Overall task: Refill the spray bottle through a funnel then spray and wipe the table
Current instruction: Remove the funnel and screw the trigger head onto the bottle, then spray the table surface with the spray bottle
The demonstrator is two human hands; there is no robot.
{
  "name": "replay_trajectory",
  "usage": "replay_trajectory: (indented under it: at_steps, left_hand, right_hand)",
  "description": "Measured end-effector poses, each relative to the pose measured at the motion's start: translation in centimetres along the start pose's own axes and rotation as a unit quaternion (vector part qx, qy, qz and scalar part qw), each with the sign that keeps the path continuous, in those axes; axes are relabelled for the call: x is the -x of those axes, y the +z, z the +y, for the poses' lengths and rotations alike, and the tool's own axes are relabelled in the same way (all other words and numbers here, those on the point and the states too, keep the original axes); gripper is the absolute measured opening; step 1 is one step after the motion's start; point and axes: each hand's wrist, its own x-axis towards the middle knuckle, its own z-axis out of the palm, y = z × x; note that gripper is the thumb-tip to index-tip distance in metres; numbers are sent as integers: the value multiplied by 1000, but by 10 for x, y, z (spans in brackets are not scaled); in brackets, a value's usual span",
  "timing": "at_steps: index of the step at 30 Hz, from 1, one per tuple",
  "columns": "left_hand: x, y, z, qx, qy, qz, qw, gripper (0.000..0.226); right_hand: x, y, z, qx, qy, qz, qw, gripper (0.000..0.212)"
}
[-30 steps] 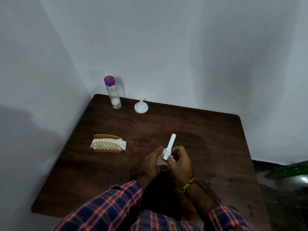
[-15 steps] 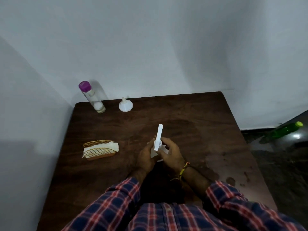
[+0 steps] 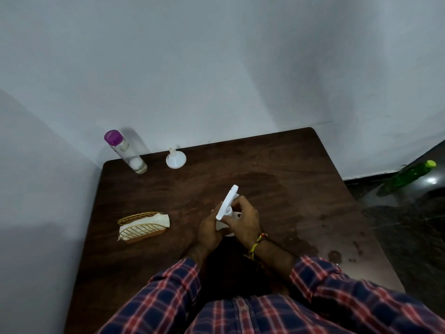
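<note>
A white spray bottle [image 3: 227, 205] stands at the middle of the dark wooden table [image 3: 277, 184], its long white spray head pointing up and away. My left hand [image 3: 209, 229] wraps the bottle's body from the left. My right hand [image 3: 243, 220] is closed around the neck just under the spray head. At the table's far left corner stands a clear refill bottle [image 3: 125, 151] with a purple cap. A small white funnel [image 3: 175, 159] rests mouth down beside it.
A woven basket holding folded white tissue [image 3: 142, 227] sits left of my hands. White walls border the table at the back and left. A green bottle [image 3: 409, 175] lies on the dark floor to the right. Wet stains mark the table's right side.
The view has swung so the table sits more to the left. Both hands stay on the spray bottle, and the spray head has tilted slightly to the right.
</note>
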Motion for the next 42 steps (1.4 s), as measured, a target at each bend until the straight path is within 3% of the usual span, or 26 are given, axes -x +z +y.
replay_trajectory:
  at_steps: [2,4,5,8,13,17,19,25,33,36,42]
  left_hand:
    - [0,0,-1,-33,5,-15,999,39]
    - [3,-1,4,-67,14,29,997,27]
    - [5,-2,7,-65,13,48,997,30]
    - [9,-2,13,-11,13,13,1000,52]
    - [10,-2,17,-16,-15,51,998,39]
    - [12,-6,19,-36,-2,23,999,53]
    - [14,-7,20,-43,-15,23,999,50]
    - [18,-3,24,-82,-15,76,994,33]
    - [17,-7,30,-82,-11,76,994,32]
    - [19,-7,29,-92,7,83,992,35]
    - [21,-8,32,-87,11,115,989,23]
  right_hand:
    - [2,3,0,6,-4,-16,1000,49]
    - [5,3,5,-14,-21,-60,998,45]
    - [5,1,8,-24,-27,-70,997,41]
    - [2,-2,11,-15,-21,-54,998,33]
    - [4,6,4,30,-21,29,999,37]
    - [8,-5,2,-18,-24,-34,999,37]
    - [13,-6,2,-26,-35,-45,998,34]
    - [9,8,-1,30,-56,27,998,15]
    - [13,11,-2,32,-43,66,996,24]
    - [12,8,-4,39,-54,38,997,14]
    - [12,15,-5,71,-60,77,993,11]
